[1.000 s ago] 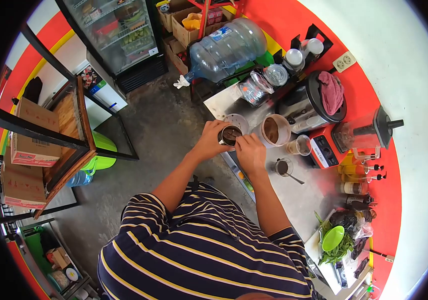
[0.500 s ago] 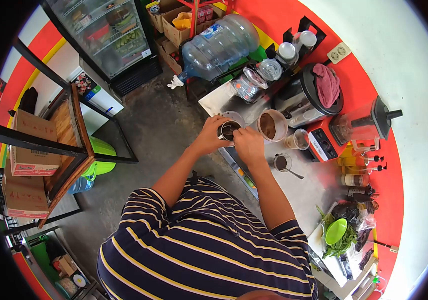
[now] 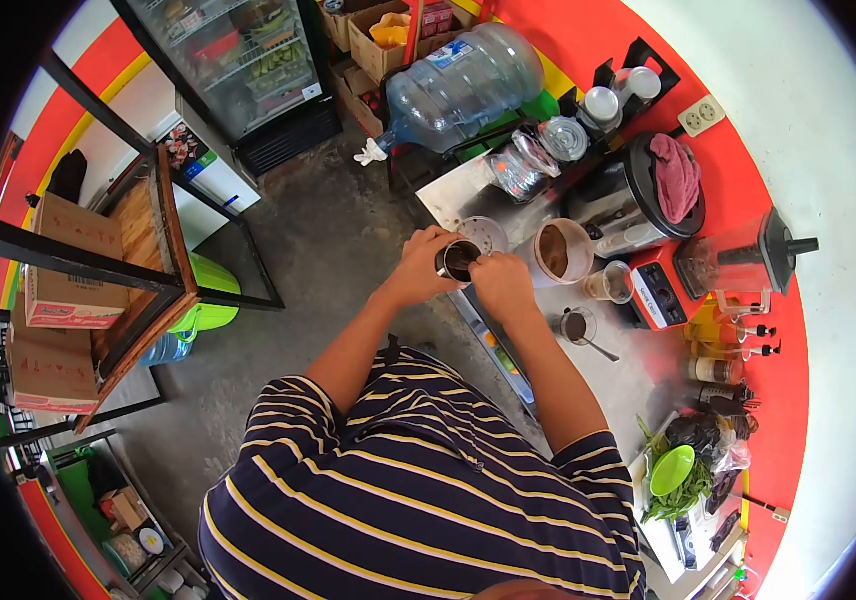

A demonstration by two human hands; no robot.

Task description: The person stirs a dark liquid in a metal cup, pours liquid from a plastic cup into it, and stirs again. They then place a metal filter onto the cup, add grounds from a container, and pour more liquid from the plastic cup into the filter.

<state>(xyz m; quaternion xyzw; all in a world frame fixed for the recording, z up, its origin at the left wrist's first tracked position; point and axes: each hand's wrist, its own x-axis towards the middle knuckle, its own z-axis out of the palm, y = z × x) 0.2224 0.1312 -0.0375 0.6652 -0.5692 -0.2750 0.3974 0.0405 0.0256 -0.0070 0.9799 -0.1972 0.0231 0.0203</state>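
My left hand [image 3: 422,268] is wrapped round a small metal cup [image 3: 444,262] with dark brown contents, held above the counter's front edge. At the cup's rim are the closed fingers of my right hand [image 3: 504,286]; what they pinch, if anything, is hidden. Just beyond the hands lies a round, pale translucent lid [image 3: 484,234] with brown specks. A whitish tub [image 3: 580,262] of brown powder stands right of it. Closer to me on the counter is a glass cup [image 3: 576,326] with brown contents and a spoon [image 3: 603,350] leaning out. Beside the tub stands a clear plastic cup [image 3: 608,284].
Along the wall side of the steel counter [image 3: 638,355] stand a red blender [image 3: 663,290], a large dark dispenser [image 3: 616,195] with a pink cloth, and pump bottles [image 3: 733,330]. A big water bottle [image 3: 463,85] lies on a rack at the back. Left is a wooden table [image 3: 148,250] with boxes.
The view has shifted slightly, so the counter things appear farther right. More of the lid shows beyond my hands. Both hands stay at the metal cup.
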